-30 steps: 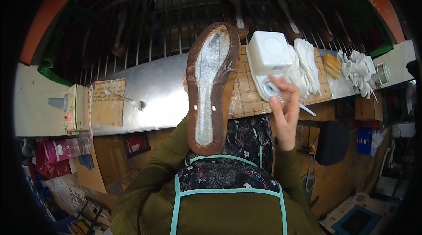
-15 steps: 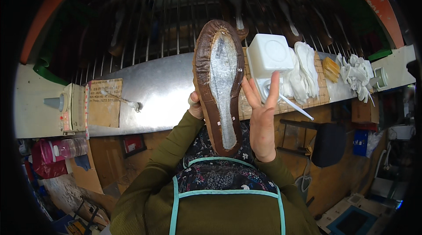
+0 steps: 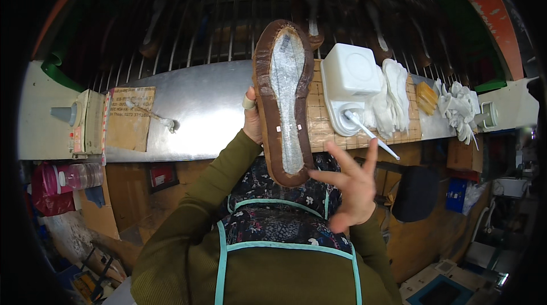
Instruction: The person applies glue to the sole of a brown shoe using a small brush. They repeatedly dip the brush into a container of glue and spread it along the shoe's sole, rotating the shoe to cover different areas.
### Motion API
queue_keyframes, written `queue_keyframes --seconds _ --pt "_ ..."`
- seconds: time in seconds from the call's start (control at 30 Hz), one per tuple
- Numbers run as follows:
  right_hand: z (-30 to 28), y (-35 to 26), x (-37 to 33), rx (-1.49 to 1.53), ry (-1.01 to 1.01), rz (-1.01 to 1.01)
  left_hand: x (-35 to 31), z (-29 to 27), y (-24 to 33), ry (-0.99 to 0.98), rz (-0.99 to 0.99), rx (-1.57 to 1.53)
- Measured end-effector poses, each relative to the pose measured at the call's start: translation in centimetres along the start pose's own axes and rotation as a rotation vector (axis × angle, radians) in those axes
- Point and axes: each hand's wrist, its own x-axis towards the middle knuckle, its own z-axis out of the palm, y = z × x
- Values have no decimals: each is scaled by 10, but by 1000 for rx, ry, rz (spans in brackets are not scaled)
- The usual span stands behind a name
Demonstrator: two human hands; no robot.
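A brown shoe upper [image 3: 268, 100], its underside toward me, stands lengthwise in front of my chest with a pale grey strip down its middle. My left hand [image 3: 251, 117] grips its left edge with the thumb showing; the other fingers are hidden behind it. My right hand [image 3: 350, 185] is by the lower end of the shoe upper, fingers spread, and holds nothing. One fingertip is close to the lower right edge; I cannot tell whether it touches. Beyond that hand is a white plastic container [image 3: 348, 71] with a white-handled brush [image 3: 370, 134] leaning out of its opening.
White gloves [image 3: 393, 100] lie beside the container on a gridded mat [image 3: 316, 128]. Further right are a yellow block [image 3: 426, 98] and crumpled gloves [image 3: 457, 102]. A cardboard piece [image 3: 128, 128] lies left on the metal bench [image 3: 199, 94]. More brown shoes [image 3: 376, 31] rest on the bar rack [image 3: 228, 37] behind.
My right hand has moved down from beside the shoe upper's middle to near its lower end. The shoe upper has shifted slightly up, still in my left hand.
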Motion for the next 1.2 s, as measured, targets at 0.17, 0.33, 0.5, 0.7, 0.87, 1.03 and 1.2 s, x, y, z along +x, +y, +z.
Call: queue_keyframes --seconds 0.17,0.33,0.5,0.7,0.87,1.03,1.2 --pt "-2 48 -30 -629 138 564 14 -19 -15 -155 -22 -359" --pt "20 84 -61 -867 81 646 15 -27 -28 -178 -68 -528" --pt "2 85 -64 -779 112 712 17 -28 -24 -149 -59 -490" --pt "-11 89 -57 -836 142 533 10 0 -9 -104 -26 -361" --pt "-20 89 -55 -610 138 662 5 19 3 -356 -53 -563" --pt "-25 116 -89 344 241 1136 8 28 6 -425 -96 -555" --pt "-20 105 -86 1075 393 1241 -7 26 -1 -62 -128 81"
